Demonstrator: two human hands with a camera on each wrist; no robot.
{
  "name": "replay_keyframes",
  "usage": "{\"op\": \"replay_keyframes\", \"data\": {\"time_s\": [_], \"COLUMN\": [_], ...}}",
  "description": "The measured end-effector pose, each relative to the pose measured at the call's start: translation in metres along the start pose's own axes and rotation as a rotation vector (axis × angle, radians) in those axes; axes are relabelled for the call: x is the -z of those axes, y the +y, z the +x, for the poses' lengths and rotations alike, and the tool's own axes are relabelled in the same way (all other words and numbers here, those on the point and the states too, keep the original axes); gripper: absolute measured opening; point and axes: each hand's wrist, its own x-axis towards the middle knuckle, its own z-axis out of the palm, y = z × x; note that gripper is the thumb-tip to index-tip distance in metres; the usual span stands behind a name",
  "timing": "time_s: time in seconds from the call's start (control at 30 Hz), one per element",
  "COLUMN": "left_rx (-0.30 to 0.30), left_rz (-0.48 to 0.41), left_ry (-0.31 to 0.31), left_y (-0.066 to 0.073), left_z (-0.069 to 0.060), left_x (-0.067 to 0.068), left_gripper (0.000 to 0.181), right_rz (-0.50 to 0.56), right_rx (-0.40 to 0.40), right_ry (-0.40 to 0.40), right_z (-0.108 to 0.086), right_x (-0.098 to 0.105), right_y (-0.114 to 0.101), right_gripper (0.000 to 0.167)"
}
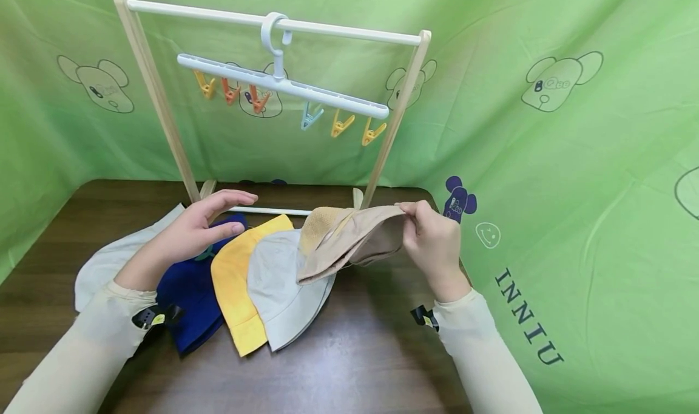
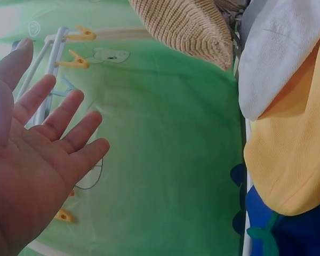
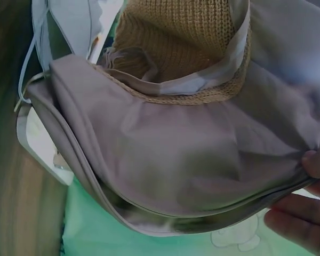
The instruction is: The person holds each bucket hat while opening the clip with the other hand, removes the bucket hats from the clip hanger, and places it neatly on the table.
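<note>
My right hand (image 1: pixel 434 244) pinches the brim edge of a beige sun hat (image 1: pixel 344 244), thumb on one side and fingers on the other. A tan knitted part (image 3: pixel 176 48) shows at the hat's middle in the right wrist view. My left hand (image 1: pixel 196 226) is in the air over a navy bucket hat (image 1: pixel 188 298), fingers extended and thumb apart, holding nothing. Beside the navy hat lie a yellow hat (image 1: pixel 235 286) and a light grey hat (image 1: pixel 281 280), overlapping. A whitish hat (image 1: pixel 111 265) lies at the far left, partly hidden by the left arm.
Behind the hats stands a wooden rack (image 1: pixel 158 98) with a white top bar (image 1: pixel 349 30). A pale blue hanger (image 1: pixel 322 92) hangs from it, with several small clips (image 1: pixel 341 122) in yellow, orange and blue. A green printed curtain (image 1: pixel 590 171) surrounds the brown table (image 1: pixel 338 371).
</note>
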Motion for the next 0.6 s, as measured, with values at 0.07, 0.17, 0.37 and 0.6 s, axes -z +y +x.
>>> {"op": "replay_keyframes", "data": {"time_s": [0.07,0.17,0.37,0.6], "left_rx": [0.001,-0.001,-0.02,0.001], "left_rz": [-0.001,-0.004,0.0,-0.004], "left_ry": [-0.001,-0.004,-0.006,-0.02], "left_y": [-0.001,-0.001,0.001,0.002], "left_z": [-0.001,-0.002,-0.004,-0.005], "left_x": [0.001,0.002,0.006,0.008], "left_gripper": [0.044,0.043,0.042,0.042], "right_rz": [0.01,0.031,0.077,0.148], "right_rx": [0.037,0.083,0.148,0.241], "right_ry": [0.023,0.046,0.078,0.028], "right_z": [-0.002,-0.004,-0.008,-0.009], "right_x": [-0.003,-0.006,-0.01,-0.008], "right_y": [-0.004,-0.008,-0.012,-0.011], "right_gripper": [0.017,0.017,0.015,0.012]}}
